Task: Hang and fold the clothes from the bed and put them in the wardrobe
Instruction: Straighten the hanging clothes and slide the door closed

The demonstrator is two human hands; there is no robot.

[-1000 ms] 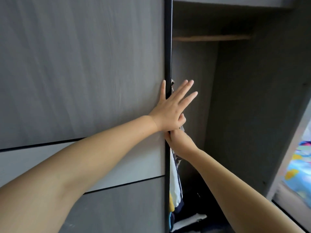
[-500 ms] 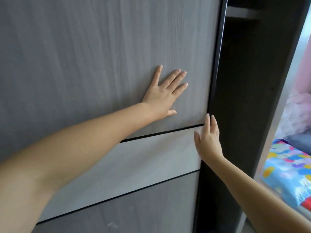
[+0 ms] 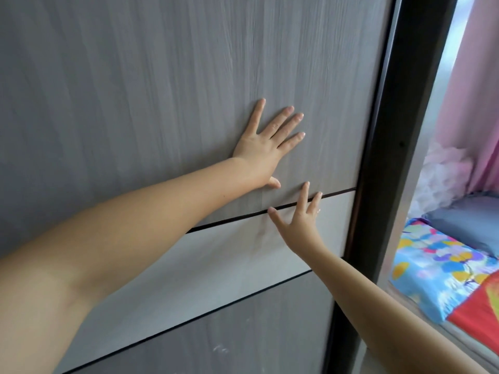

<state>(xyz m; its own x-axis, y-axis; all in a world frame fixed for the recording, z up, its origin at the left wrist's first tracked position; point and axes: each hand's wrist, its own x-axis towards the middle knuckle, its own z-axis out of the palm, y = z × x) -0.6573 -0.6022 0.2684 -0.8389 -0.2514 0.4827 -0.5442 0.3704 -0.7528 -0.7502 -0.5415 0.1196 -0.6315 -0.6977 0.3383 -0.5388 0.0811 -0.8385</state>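
Pressing wardrobe door (image 3: 162, 103), seemingly: both hands (image 3: 263, 147).

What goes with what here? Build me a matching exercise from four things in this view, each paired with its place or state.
Things:
1. left hand
2. right hand
3. pale band
4. patterned bedding

Places or states:
A. lies at the far right, past the dark frame
B. flat on the grey woodgrain panel, fingers spread
C. runs across the door between two dark lines
D. fingers reach over the upper dark line

Pairs: 1-B, 2-D, 3-C, 4-A
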